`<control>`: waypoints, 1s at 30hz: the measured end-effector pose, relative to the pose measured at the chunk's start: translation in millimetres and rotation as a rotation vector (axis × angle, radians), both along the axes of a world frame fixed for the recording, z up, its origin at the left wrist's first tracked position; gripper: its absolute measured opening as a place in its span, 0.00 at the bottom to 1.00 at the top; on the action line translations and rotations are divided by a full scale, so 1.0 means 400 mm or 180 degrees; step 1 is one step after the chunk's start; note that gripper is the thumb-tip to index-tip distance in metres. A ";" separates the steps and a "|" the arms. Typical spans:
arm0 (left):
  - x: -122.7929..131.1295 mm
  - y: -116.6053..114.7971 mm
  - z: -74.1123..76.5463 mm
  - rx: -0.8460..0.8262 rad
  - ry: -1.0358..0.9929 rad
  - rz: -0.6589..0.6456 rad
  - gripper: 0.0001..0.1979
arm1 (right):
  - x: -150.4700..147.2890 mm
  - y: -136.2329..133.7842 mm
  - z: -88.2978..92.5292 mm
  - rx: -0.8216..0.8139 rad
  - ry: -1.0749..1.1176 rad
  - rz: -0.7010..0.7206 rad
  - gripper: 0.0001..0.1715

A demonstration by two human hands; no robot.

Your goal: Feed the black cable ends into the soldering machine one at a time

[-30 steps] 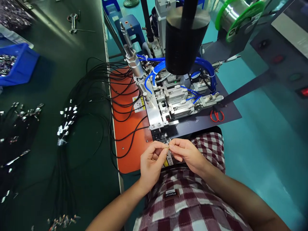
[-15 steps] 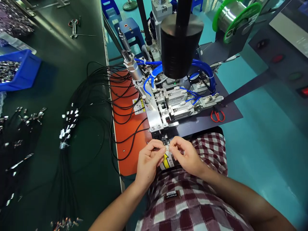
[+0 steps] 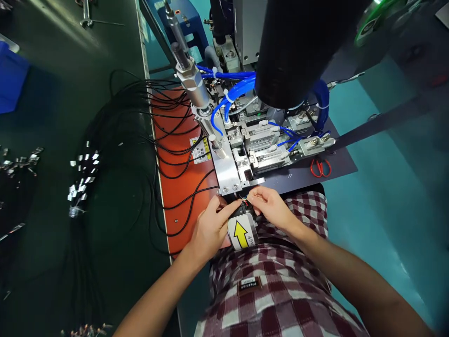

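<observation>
Thin coloured wires (image 3: 245,201) show at the front of the machine (image 3: 228,173), between my two hands. My right hand (image 3: 271,207) pinches them with thumb and index finger. My left hand (image 3: 209,228) comes from the other side, its index fingertip on the wires and its other fingers curled; whether it grips anything beneath is hidden. Just below the fingertips is a plate with a yellow arrow (image 3: 241,233). Black cables (image 3: 180,177) run across the orange base (image 3: 171,194) to the machine's left side.
A black cylinder (image 3: 291,51) hangs over the machine. Red-handled scissors (image 3: 320,168) lie on the dark plate at right. On the dark green table are a cable bundle with metal ends (image 3: 82,180), a wrench (image 3: 86,18) and a blue bin (image 3: 12,77).
Both hands have moved slightly up toward the machine, bringing the wires to its front. My left index finger has straightened, and the arrow plate is more exposed. The view has shifted closer.
</observation>
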State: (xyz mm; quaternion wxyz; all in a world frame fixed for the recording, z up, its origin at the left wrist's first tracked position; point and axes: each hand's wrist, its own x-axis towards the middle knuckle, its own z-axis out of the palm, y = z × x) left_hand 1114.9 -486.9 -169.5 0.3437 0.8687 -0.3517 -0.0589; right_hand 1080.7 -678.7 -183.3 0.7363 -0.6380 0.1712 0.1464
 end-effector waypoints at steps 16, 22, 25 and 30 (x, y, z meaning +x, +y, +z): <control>-0.011 0.001 -0.002 0.0650 -0.0582 -0.0171 0.19 | -0.006 0.004 -0.007 -0.0162 0.0038 0.0005 0.13; -0.011 -0.001 0.000 0.0799 -0.0838 -0.0206 0.19 | -0.013 0.007 -0.018 -0.0404 -0.0007 0.0022 0.10; -0.011 -0.003 0.001 0.0827 -0.0963 -0.0239 0.19 | -0.020 0.010 -0.020 -0.0827 -0.0149 0.0048 0.10; -0.007 -0.006 0.005 0.0796 -0.1077 -0.0268 0.18 | -0.026 0.014 -0.014 -0.1397 -0.0291 0.0093 0.10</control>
